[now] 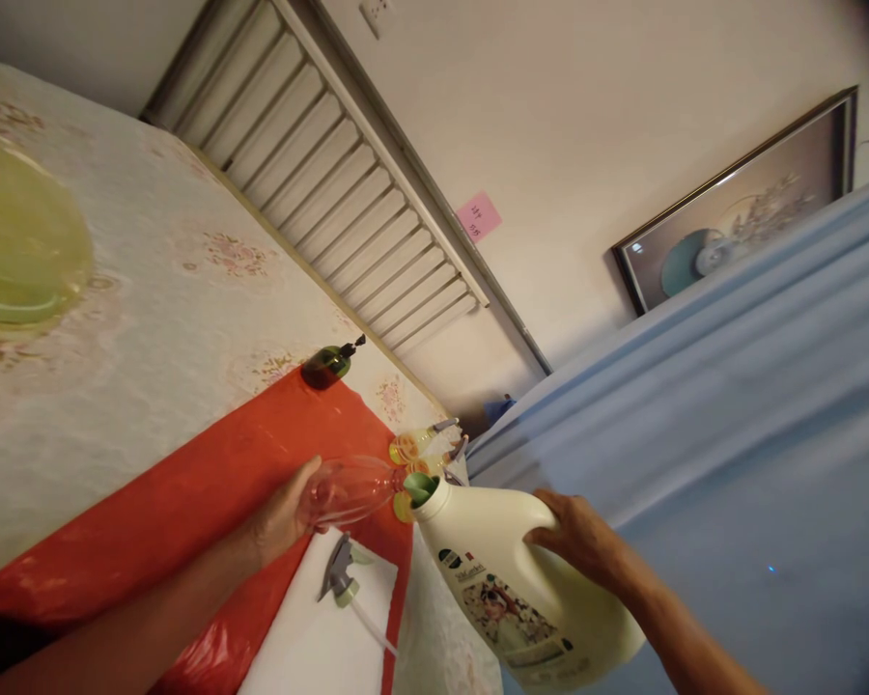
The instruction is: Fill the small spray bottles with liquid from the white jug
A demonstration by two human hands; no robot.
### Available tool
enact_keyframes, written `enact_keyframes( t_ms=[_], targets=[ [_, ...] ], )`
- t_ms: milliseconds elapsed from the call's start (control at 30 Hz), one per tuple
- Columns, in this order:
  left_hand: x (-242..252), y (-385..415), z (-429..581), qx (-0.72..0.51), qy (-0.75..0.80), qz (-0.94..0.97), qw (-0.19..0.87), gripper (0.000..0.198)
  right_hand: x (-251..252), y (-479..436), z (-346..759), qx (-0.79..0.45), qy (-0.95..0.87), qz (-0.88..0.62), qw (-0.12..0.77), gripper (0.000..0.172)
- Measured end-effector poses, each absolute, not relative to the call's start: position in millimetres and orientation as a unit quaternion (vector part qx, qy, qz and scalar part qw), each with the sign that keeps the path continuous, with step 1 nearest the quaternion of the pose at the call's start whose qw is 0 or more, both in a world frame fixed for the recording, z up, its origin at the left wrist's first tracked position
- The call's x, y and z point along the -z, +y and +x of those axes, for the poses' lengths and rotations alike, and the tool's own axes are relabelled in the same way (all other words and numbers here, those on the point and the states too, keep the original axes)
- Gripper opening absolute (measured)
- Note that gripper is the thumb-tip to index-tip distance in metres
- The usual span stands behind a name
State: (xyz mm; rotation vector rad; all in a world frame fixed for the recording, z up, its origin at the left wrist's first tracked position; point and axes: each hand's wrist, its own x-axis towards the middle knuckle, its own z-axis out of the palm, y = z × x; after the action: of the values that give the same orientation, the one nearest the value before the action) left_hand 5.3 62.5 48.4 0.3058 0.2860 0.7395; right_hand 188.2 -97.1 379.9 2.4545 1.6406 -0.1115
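My left hand (290, 516) is closed around the base of a clear plastic bottle (354, 490), which points toward the big jug's mouth. By its handle, my right hand (575, 541) grips a large cream detergent jug (521, 589) with a printed label. The jug is tilted, its green spout (420, 489) close to the clear bottle's neck; whether they touch I cannot tell. No liquid stream is visible between them. Below the bottle, a grey spray trigger head (340, 569) with a thin tube lies on a white sheet or board (311, 627).
Red plastic sheeting (246, 463) covers part of the flowered tablecloth (166, 328). A dark green pump bottle (325, 368) stands at its far edge. Several yellow-labelled spray bottles (409, 444) stand behind the jug's mouth. A yellow-green basin (21, 232) is at left, a blue curtain (753, 463) at right.
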Motion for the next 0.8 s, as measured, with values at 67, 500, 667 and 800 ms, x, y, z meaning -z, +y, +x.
enact_keyframes(
  t_ms=[67, 500, 667, 800],
  targets=[
    [-48.0, 62.5, 5.7, -0.365, 0.133, 0.149, 0.909, 0.045, -380.1, -96.8, 187.6, 0.040, 0.553, 0.827, 0.093, 0.013],
    [-50.5, 62.4, 4.7, -0.362, 0.119, 0.146, 0.913, 0.045, -381.3, -93.3, 189.4, 0.034, 0.558, 0.823, 0.100, 0.011],
    [-49.6, 61.7, 3.9, -0.364, 0.108, 0.160, 0.911, 0.047, -382.3, -92.8, 186.0, 0.027, 0.559, 0.821, 0.110, 0.008],
    [-50.9, 61.3, 3.3, -0.368, 0.109, 0.165, 0.909, 0.047, -383.8, -91.4, 183.5, 0.027, 0.560, 0.820, 0.113, 0.007]
  ],
)
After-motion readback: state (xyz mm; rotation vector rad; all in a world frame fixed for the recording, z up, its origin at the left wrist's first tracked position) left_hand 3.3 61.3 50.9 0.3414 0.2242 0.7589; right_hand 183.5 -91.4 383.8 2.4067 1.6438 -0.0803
